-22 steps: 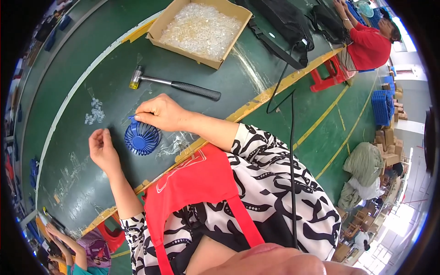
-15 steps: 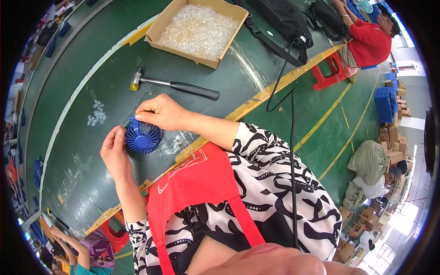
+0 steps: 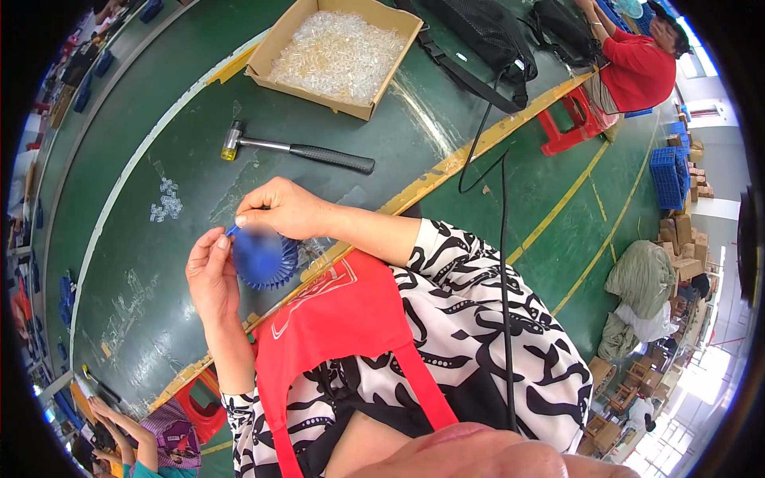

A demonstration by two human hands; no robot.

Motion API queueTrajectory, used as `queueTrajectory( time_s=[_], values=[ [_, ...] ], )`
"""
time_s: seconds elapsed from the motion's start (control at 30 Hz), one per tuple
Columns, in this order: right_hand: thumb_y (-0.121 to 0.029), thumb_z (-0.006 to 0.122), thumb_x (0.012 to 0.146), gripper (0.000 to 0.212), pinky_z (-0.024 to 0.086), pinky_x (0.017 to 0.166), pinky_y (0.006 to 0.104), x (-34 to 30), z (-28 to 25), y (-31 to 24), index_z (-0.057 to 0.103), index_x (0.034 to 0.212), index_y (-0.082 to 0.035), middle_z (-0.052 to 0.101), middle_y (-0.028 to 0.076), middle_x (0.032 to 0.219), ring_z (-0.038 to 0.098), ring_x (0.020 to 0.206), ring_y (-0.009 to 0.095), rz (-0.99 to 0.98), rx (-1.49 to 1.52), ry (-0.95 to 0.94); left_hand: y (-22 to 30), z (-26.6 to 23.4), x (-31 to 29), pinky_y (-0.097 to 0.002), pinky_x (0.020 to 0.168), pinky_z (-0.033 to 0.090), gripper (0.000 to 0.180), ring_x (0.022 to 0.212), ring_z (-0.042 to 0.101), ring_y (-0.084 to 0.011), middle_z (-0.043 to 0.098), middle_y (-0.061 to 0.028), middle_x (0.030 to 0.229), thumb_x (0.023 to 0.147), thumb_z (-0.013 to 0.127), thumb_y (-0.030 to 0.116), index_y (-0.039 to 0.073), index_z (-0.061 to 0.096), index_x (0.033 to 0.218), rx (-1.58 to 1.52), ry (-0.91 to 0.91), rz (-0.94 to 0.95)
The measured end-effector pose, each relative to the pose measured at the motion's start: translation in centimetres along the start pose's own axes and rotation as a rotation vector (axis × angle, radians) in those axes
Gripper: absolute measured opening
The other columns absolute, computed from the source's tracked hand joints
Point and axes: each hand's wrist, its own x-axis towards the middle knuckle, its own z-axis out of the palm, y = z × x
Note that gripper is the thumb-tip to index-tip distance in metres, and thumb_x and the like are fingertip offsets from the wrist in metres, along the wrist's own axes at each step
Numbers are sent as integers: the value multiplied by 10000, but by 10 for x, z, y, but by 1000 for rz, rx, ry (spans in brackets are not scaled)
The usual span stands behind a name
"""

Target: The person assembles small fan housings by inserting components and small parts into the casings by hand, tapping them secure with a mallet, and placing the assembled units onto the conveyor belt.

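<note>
A round blue ribbed plastic part (image 3: 264,260), like a small fan wheel, is held just above the green table (image 3: 143,263). My left hand (image 3: 211,271) grips its left edge, fingers curled. My right hand (image 3: 283,209) pinches its top edge from above. The part looks blurred. A small heap of clear plastic pieces (image 3: 165,201) lies on the table to the upper left of my hands.
A hammer (image 3: 299,150) with a black handle lies beyond my hands. A cardboard box (image 3: 335,52) of clear pieces stands at the back. Black bags (image 3: 486,32) sit beside it. A person in red (image 3: 633,68) sits at the top right; another person (image 3: 139,438) is at the lower left.
My left hand has moved from the bare table to the blue part and taken hold of its left edge. The part is lifted a little and turned between both hands.
</note>
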Motion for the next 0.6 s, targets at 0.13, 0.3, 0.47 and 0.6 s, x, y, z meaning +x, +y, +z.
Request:
queueTrajectory(
  time_s=[0.13,0.3,0.47,0.6],
  values=[
    [-179,659,905,194,478,678,241,1,2,1,704,956,2,666,-2,771,560,728,50,67,95,-36,0,1,-4,-262,811,523,184,880,645,-154,679,-98,966,885,629,-23,-28,640,1069,-2,6,3],
    [-175,662,906,190,476,669,234,0,2,4,707,948,5,664,-5,775,560,726,49,96,129,-40,-2,1,-6,-260,811,521,164,870,645,-154,680,-100,959,891,623,-19,-32,643,1054,-19,-2,11],
    [-171,668,900,190,477,660,237,-1,1,-1,711,937,10,668,0,769,561,720,47,114,43,-28,-3,6,-9,-251,805,514,164,867,643,-147,681,-104,956,896,620,-16,-37,641,1058,43,5,59],
    [-177,667,899,195,479,658,242,1,2,1,713,933,9,670,3,759,565,718,49,142,70,-27,-7,5,-12,-241,813,502,176,877,642,-136,689,-105,965,895,623,-22,-44,646,1068,168,51,151]
  ],
)
